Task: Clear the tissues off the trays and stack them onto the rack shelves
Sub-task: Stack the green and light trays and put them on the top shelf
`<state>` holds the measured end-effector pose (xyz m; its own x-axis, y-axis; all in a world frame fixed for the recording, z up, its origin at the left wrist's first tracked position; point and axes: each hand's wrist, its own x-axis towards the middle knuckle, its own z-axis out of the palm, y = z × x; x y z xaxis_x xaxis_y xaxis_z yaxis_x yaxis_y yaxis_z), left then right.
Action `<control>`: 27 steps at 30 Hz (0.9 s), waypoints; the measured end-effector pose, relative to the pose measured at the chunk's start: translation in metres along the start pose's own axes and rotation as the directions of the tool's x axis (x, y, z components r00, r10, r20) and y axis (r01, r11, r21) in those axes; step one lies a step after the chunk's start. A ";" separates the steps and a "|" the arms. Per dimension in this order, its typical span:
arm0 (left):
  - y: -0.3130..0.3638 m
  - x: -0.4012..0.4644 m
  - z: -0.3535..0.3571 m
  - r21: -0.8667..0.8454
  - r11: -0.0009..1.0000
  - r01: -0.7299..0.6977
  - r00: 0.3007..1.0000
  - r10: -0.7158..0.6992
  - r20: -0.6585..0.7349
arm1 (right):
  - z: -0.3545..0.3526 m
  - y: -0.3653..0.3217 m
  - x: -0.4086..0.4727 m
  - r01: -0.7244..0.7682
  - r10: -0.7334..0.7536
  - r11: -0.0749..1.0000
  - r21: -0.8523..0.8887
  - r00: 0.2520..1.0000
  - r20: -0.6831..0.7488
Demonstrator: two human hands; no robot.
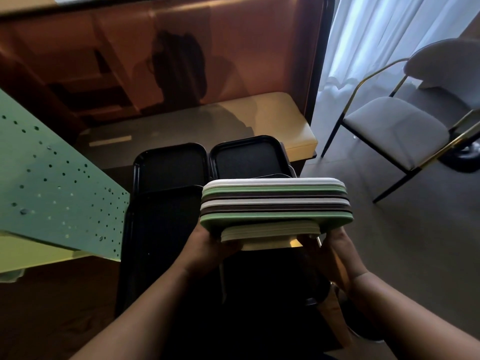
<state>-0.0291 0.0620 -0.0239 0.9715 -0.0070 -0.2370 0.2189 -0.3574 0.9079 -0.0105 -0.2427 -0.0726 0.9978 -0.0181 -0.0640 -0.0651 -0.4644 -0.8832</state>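
At far left, green perforated panel (pixel 52 183) slants across view. Beside it, two black trays (pixel 170 167) lie side by side on dark desk (pixel 109 141). Left hand (pixel 207 245) curled under left end of tray stack (pixel 275 203), fingers hidden beneath. Stack held level at centre, above black trays: white, green, brown layers. Right hand (pixel 335 245) grips stack's right underside. Yellow bench seat (pixel 283 120) behind. Grey chair (pixel 397 131) at right, near white curtain (pixel 376 40).

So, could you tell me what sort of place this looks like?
Probably a café or canteen dining area: a stack of serving trays held in both hands, black trays beyond, a padded bench and a chair.
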 end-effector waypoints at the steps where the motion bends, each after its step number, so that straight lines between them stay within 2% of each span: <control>1: 0.001 0.001 0.001 0.021 1.000 -0.001 1.000 0.001 0.003 | 0.000 -0.003 0.000 0.035 -0.035 0.999 -0.034 0.999 0.001; 3: 0.004 0.002 0.004 0.021 1.000 -0.004 0.999 0.005 -0.033 | 0.001 -0.013 0.000 0.064 -0.066 0.997 -0.036 0.996 -0.063; 6: 0.011 0.009 0.005 -0.064 0.998 0.018 0.995 -0.025 -0.098 | -0.001 -0.030 0.004 0.082 -0.080 0.996 0.046 0.996 -0.044; 8: 0.015 0.016 0.003 -0.133 0.991 0.020 0.993 -0.036 -0.115 | -0.003 -0.040 0.011 0.097 -0.097 0.995 0.024 0.995 -0.025; 11: 0.027 0.025 -0.005 -0.162 0.987 0.022 0.990 -0.045 -0.134 | -0.012 -0.059 0.025 0.055 -0.060 0.996 0.073 0.996 0.070; 13: 0.043 0.035 -0.015 -0.225 0.974 0.037 0.988 -0.070 -0.140 | -0.021 -0.074 0.037 0.086 -0.094 0.994 0.072 0.988 0.125; 15: 0.070 0.043 -0.028 -0.236 0.971 0.020 0.989 -0.054 -0.138 | -0.032 -0.094 0.052 0.091 -0.120 0.982 0.168 0.977 0.174; 18: 0.116 0.053 -0.045 -0.192 0.981 0.016 0.987 -0.046 -0.154 | -0.042 -0.124 0.073 0.007 -0.083 0.951 0.309 0.968 0.235; 22: 0.179 0.064 -0.062 -0.344 0.933 0.105 0.972 -0.169 -0.161 | -0.049 -0.174 0.099 -0.088 0.077 0.956 0.279 0.996 0.050; 23: 0.192 0.064 -0.066 -0.351 0.928 0.120 0.976 -0.176 -0.130 | -0.055 -0.188 0.107 -0.129 0.116 0.942 0.310 0.991 0.059; 24: 0.203 0.063 -0.071 -0.332 0.937 0.111 0.982 -0.156 -0.110 | -0.062 -0.203 0.114 -0.175 0.134 0.908 0.382 0.982 0.131; 27: 0.233 0.052 -0.085 -0.277 0.960 0.030 0.995 -0.055 -0.083 | -0.085 -0.247 0.122 -0.291 0.056 0.729 0.619 0.927 0.370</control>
<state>0.0807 0.0579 0.2050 0.9622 0.0898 -0.2571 0.2645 -0.0846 0.9607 0.1286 -0.2056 0.1778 0.9165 0.2849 -0.2808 -0.3466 0.2151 -0.9130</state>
